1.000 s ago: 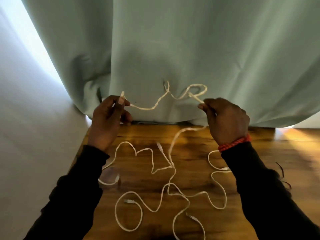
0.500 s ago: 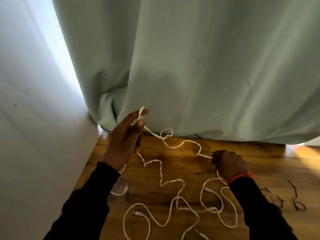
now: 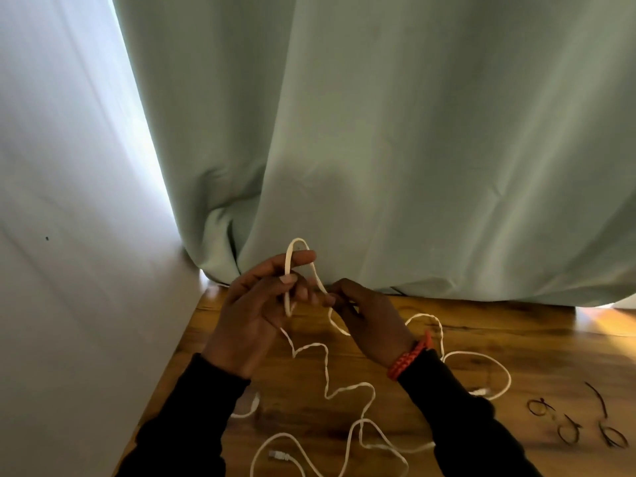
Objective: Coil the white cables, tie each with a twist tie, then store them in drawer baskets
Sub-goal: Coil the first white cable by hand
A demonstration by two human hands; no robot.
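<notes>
Your left hand (image 3: 254,315) pinches the thin white cable (image 3: 327,373) between thumb and forefinger, holding up a narrow first loop (image 3: 298,246) that stands upright with its long axis vertical, bend at the top, in front of the pale green curtain (image 3: 378,132). Your right hand (image 3: 368,321) sits just beside it, fingertips closed on the strand coming down off the loop's right side. From there the slack drops toward you and snakes over the brown wooden desk (image 3: 516,346), running mostly near-to-far, with a plug end (image 3: 275,454) lying at the near edge. The free length lies below and nearer the right hand, so that hand looks best placed to draw up the next turn and lay it alongside the loop. Thin dark twist ties (image 3: 571,430) wait on the desk, well off to your right.
</notes>
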